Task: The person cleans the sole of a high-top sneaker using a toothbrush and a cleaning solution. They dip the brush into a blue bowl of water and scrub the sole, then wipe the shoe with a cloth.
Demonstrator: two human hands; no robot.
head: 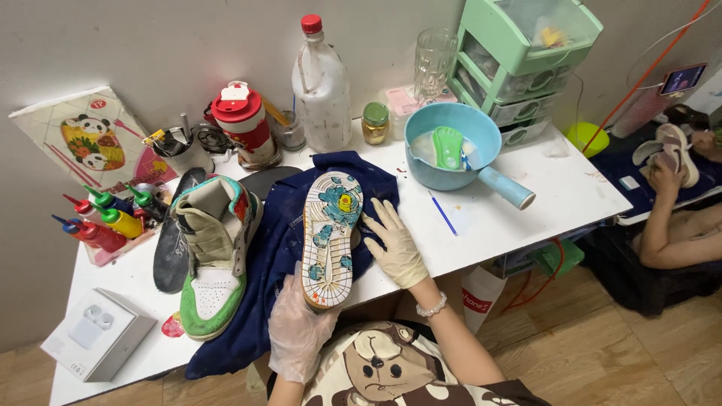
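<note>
Sneaker (329, 239) sits sole-up at frame centre, on the dark blue cloth (282, 233) spread over the white desk (526, 203). Outsole is white with blue and green patches and a yellow spot near the toe end; toe points to the top of the frame.

Left hand (298, 331), clear thin glove, lower centre: its grip is closed around the heel end of the sneaker. Right hand (395, 242), cream glove, bead bracelet on the wrist: open, fingers spread, lying flat against the right edge of the sole and on the cloth.

Just left of it: the second sneaker (214, 256), upright, green and white, tongue pulled open. A black insole (171, 240) lies left of that one, partly under it.

Left side of frame: squeeze bottles (105, 218) with red, yellow and green bodies in a tray. Lower left: a white box (98, 334). Upper left: a panda-print bag (94, 139) leaning on the wall.

Above centre: a red-lidded jar (242, 120), a clear plastic bottle (322, 86) with a red cap, a small glass jar (375, 122).

Right of centre: a blue basin (451, 146) with handle, water and a green brush (448, 146) inside. A blue pen (444, 214) lies on the desk below it. Upper right: green drawer unit (526, 60).

Far right: another person's hand (665, 177) holds a pale shoe (673, 150).
</note>
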